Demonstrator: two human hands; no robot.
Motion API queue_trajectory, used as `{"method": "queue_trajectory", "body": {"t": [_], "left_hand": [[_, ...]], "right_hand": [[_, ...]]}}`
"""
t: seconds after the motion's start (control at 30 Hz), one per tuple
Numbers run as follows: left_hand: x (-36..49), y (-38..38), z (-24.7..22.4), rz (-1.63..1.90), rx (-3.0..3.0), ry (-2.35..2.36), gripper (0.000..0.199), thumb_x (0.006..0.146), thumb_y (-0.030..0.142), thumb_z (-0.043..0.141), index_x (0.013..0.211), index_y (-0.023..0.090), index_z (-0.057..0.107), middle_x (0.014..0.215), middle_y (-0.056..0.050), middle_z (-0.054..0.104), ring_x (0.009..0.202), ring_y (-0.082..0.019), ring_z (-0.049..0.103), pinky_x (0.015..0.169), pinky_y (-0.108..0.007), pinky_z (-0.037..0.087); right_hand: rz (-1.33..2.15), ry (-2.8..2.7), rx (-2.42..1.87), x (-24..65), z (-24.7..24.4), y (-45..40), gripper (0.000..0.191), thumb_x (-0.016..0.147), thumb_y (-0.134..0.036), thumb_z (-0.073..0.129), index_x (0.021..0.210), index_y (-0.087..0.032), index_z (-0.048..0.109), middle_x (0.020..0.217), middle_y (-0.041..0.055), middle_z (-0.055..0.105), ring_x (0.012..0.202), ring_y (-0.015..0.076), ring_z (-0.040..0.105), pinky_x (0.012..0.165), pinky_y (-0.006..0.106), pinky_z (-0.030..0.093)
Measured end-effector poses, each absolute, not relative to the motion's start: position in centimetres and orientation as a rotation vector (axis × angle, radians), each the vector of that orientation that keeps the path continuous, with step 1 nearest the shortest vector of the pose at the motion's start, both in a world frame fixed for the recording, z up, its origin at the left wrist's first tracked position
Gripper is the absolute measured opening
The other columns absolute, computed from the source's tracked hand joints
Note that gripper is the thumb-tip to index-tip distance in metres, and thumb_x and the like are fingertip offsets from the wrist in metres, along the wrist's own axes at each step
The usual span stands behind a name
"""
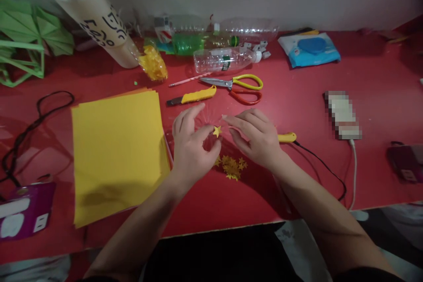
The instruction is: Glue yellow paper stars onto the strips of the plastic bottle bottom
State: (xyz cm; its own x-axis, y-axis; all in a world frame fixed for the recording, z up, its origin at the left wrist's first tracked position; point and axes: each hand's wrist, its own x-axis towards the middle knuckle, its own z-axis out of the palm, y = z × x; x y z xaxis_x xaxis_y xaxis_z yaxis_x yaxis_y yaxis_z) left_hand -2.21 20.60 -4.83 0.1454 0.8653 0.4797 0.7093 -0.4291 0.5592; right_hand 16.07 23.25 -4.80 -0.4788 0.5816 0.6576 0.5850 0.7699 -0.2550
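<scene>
A small yellow star [217, 131] is pinched between the thumb and a finger of my left hand [194, 143], over the red table. To its right, my right hand [256, 136] is raised with its fingers apart and curved; nothing solid shows between them. A pile of small yellow stars [232, 166] lies on the table just below and between both hands. Yellow paper sheets [119, 154] are stacked to the left of my left hand. A yellow-handled tool [287, 137] with a black cord is partly hidden behind my right hand.
Beyond the hands lie a yellow cutter [198, 95], scissors [231, 83] and a pencil [188, 79]. Clear plastic bottles [224, 59], a tall bottle [99, 22] and a wipes pack [310, 49] stand or lie farther back. A phone [343, 114] with a white cable is at the right.
</scene>
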Motion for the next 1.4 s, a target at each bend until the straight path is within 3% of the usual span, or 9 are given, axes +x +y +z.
{"method": "queue_trajectory", "body": {"t": [0.43, 0.87, 0.97, 1.07, 1.2, 1.4], "left_hand": [[-3.5, 19.8, -3.8, 1.002, 2.23, 1.558, 0.025, 0.08, 0.018, 0.069, 0.104, 0.022, 0.065, 0.139, -0.011, 0.053, 0.131, -0.032, 0.05, 0.109, -0.056, 0.043], [-6.7, 20.5, -3.2, 1.22, 2.101, 1.6, 0.018, 0.094, 0.03, 0.055, 0.11, 0.028, 0.063, 0.13, -0.006, 0.062, 0.126, -0.023, 0.056, 0.111, -0.047, 0.044], [-8.2, 21.7, -4.3, 1.209, 1.898, 1.541, 0.028, 0.095, 0.038, 0.053, 0.121, 0.027, 0.059, 0.132, -0.008, 0.063, 0.129, -0.023, 0.055, 0.113, -0.046, 0.042], [-8.7, 22.7, -5.2, 1.087, 1.674, 1.486, 0.034, 0.094, 0.041, 0.052, 0.124, 0.025, 0.057, 0.137, -0.01, 0.061, 0.13, -0.025, 0.055, 0.111, -0.046, 0.043], [-8.3, 22.9, -5.4, 1.014, 1.521, 1.444, 0.031, 0.09, 0.041, 0.053, 0.115, 0.022, 0.059, 0.131, -0.01, 0.064, 0.127, -0.025, 0.057, 0.109, -0.044, 0.045], [-8.3, 21.4, -5.0, 0.999, 1.49, 1.448, 0.032, 0.085, 0.041, 0.059, 0.109, 0.02, 0.063, 0.115, -0.01, 0.068, 0.107, -0.023, 0.064, 0.1, -0.043, 0.05]], "right_hand": [[0.059, -2.214, -0.906, 16.4, -5.1, 23.6, 0.028, 0.092, -0.013, 0.05, 0.115, -0.018, 0.064, 0.089, 0.0073, 0.071, 0.079, 0.0196, 0.058, 0.073, 0.037, 0.052], [-0.159, -2.034, -1.123, 17.1, -3.9, 22.3, 0.024, 0.088, -0.014, 0.054, 0.109, -0.017, 0.065, 0.098, 0.0108, 0.071, 0.09, 0.0233, 0.066, 0.076, 0.038, 0.054], [-0.212, -2.009, -1.333, 17.4, -3.8, 21.1, 0.025, 0.09, -0.02, 0.053, 0.111, -0.015, 0.067, 0.097, 0.0113, 0.072, 0.073, 0.0201, 0.067, 0.06, 0.032, 0.049], [-0.153, -2.077, -1.614, 17.4, -3.8, 19.7, 0.035, 0.089, -0.032, 0.056, 0.118, -0.014, 0.064, 0.088, 0.0099, 0.074, 0.051, 0.0164, 0.059, 0.045, 0.028, 0.034], [0.199, -2.189, -1.766, 16.9, -4.2, 18.7, 0.049, 0.09, -0.038, 0.055, 0.131, -0.012, 0.054, 0.089, 0.0121, 0.073, 0.06, 0.0204, 0.065, 0.054, 0.029, 0.042], [0.445, -2.136, -1.71, 16.2, -5.3, 19.9, 0.048, 0.088, -0.026, 0.051, 0.134, -0.013, 0.049, 0.1, 0.0149, 0.072, 0.075, 0.0235, 0.068, 0.069, 0.036, 0.05]]}}
